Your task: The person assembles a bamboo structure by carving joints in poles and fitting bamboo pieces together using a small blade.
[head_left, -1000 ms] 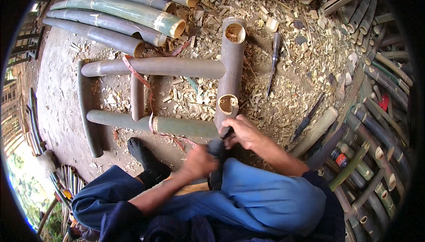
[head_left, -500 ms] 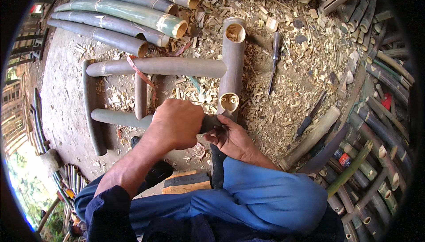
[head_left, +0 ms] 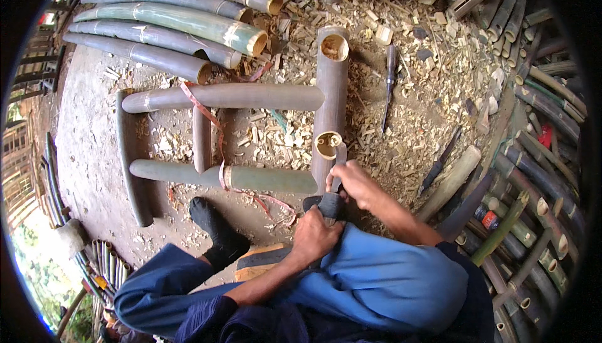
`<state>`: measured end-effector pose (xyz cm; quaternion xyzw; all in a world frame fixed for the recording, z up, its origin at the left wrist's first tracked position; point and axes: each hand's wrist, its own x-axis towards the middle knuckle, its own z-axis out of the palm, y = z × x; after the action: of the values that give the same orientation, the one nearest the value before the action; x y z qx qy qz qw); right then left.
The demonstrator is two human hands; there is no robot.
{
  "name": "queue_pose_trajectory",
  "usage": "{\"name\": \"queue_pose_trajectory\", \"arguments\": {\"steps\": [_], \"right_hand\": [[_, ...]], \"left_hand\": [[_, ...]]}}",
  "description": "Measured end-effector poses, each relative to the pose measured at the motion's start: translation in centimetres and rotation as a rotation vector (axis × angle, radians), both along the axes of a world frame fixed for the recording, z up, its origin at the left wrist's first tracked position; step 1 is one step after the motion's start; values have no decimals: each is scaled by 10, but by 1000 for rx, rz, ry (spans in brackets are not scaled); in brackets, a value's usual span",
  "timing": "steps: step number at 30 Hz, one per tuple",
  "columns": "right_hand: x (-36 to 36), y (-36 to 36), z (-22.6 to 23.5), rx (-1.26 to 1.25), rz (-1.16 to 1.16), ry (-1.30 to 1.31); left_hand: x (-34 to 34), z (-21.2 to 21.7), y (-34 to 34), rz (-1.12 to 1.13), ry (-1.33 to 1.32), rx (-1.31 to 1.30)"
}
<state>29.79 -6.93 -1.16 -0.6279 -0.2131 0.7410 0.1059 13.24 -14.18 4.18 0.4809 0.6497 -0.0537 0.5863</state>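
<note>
Low over my blue-trousered leg, my left hand (head_left: 316,236) is closed round the grey shaft of a dark, block-ended tool (head_left: 330,205); its exact kind is unclear. Just above it, my right hand (head_left: 352,184) grips a flat, curved grey blade-like tool (head_left: 341,153), whose tip reaches the lower hole in a thick bamboo post (head_left: 330,86). Two rails join that post: a brownish one (head_left: 244,96) and a greenish one (head_left: 273,179). A short crossbar (head_left: 202,139) links them, and an end piece (head_left: 133,161) closes the left side. Pink ribbon (head_left: 219,133) drapes over both rails.
Bamboo poles (head_left: 169,17) lie at upper left. A thin, dark-handled tool (head_left: 390,79) and a knife (head_left: 437,166) rest among wood chips (head_left: 370,123) on the right. More bamboo (head_left: 539,217) is piled at far right. My socked foot (head_left: 219,227) stands by the greenish rail.
My left hand has moved down and right, off the greenish rail, uncovering it and the ribbon. My right hand has shifted slightly up and right, and the two tools are now visible.
</note>
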Motion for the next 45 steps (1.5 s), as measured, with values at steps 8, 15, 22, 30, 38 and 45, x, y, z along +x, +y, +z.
{"name": "queue_pose_trajectory", "arguments": {"steps": [8,15,22,30,38,45], "right_hand": [[-60,8,-8,-38,-275,266],[-71,6,-10,11,-801,824],[-68,14,-21,-209,-1235,992],[-67,17,-1,-34,-268,260],[-56,14,-6,-88,-985,824],[-64,-7,-17,-169,-1002,908]], "left_hand": [[-109,-33,40,57,19,48],[-96,37,163,-623,424,626],[-10,73,179,-1075,598,863],[-105,-10,54,78,80,231],[-39,80,190,-653,525,524],[-13,76,153,-1040,519,779]]}}
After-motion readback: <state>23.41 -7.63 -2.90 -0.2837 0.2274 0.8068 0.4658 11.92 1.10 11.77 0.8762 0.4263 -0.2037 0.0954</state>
